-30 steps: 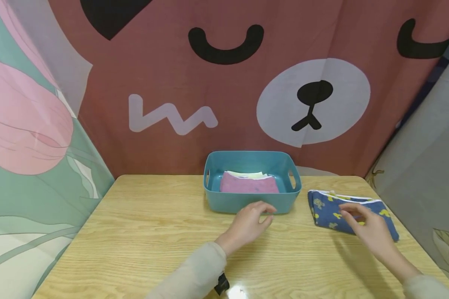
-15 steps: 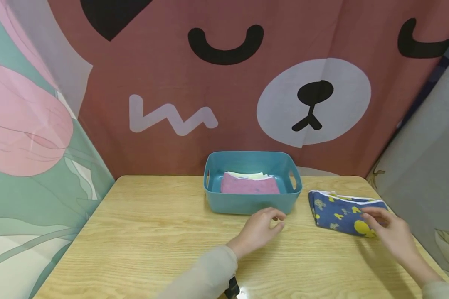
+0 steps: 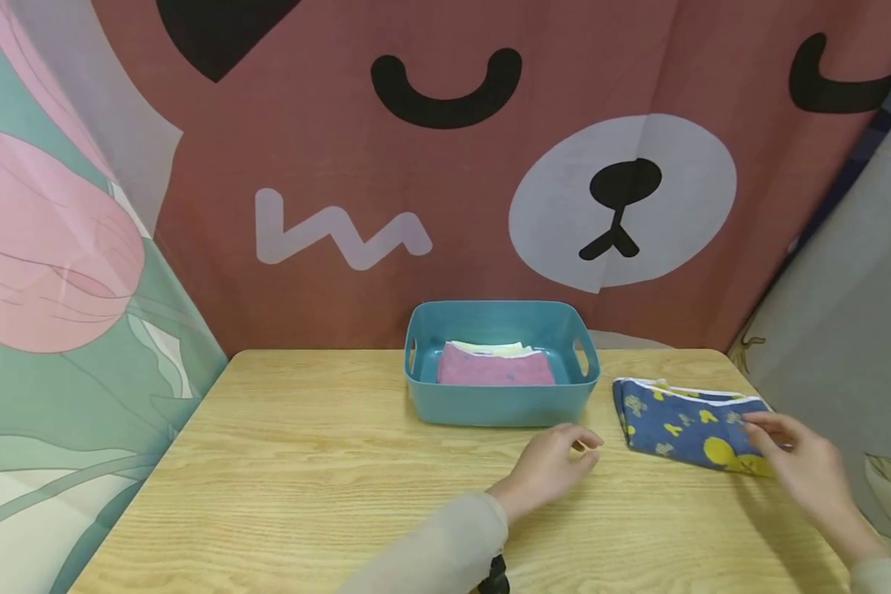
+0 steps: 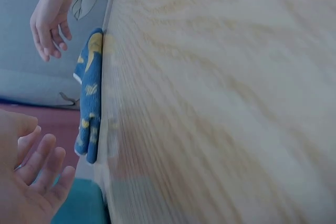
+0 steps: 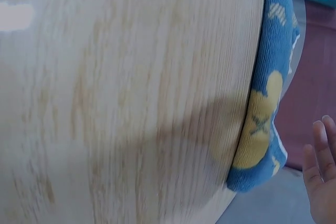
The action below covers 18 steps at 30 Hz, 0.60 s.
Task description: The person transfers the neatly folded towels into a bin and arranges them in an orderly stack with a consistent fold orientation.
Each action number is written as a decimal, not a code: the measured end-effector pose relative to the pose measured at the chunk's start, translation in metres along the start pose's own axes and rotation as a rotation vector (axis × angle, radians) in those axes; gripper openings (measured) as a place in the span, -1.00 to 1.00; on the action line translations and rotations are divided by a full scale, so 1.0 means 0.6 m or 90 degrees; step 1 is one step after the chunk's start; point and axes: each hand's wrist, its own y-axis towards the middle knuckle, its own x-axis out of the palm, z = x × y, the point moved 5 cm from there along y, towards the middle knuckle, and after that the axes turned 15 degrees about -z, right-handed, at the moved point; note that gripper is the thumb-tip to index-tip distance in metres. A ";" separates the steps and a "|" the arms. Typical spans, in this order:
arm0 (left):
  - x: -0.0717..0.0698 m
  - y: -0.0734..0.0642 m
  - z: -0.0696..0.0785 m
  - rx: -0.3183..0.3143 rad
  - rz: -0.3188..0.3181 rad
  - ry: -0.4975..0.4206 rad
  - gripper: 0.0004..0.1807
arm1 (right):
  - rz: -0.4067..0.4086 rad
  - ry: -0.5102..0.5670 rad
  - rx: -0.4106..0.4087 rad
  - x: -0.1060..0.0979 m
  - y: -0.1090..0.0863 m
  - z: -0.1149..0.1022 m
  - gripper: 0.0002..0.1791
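Observation:
A folded blue towel [image 3: 683,425] with yellow prints and white edging lies at the right side of the table. Over its right end hovers my right hand [image 3: 809,466], its fingers loosely bent and holding nothing. The right wrist view shows a gap between those fingers [image 5: 323,153] and the towel [image 5: 262,114]. My left hand [image 3: 553,464] is in the air to the left of the towel, in front of the teal basket, relaxed and without anything in it. Seen in the left wrist view, both the left hand [image 4: 37,177] and the right hand [image 4: 50,27] are apart from the towel [image 4: 92,95].
The teal basket [image 3: 490,406] stands at the back of the wooden table [image 3: 304,462]. Inside it are a folded pink cloth [image 3: 493,369] and a pale yellow one [image 3: 501,348] behind. A printed curtain [image 3: 341,165] hangs behind the table.
Both hands have moved to the right, the right one along the towel to its right end and the left one toward the towel. The towel and basket stay put.

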 end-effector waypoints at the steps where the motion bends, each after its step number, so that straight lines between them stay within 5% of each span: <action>1: 0.003 0.003 0.002 0.000 0.001 -0.003 -0.81 | 0.001 -0.006 0.005 -0.002 0.000 0.004 -0.67; 18: 0.037 0.066 0.020 -0.066 0.043 -0.220 -0.80 | 0.012 0.027 0.080 -0.017 0.014 0.053 -0.55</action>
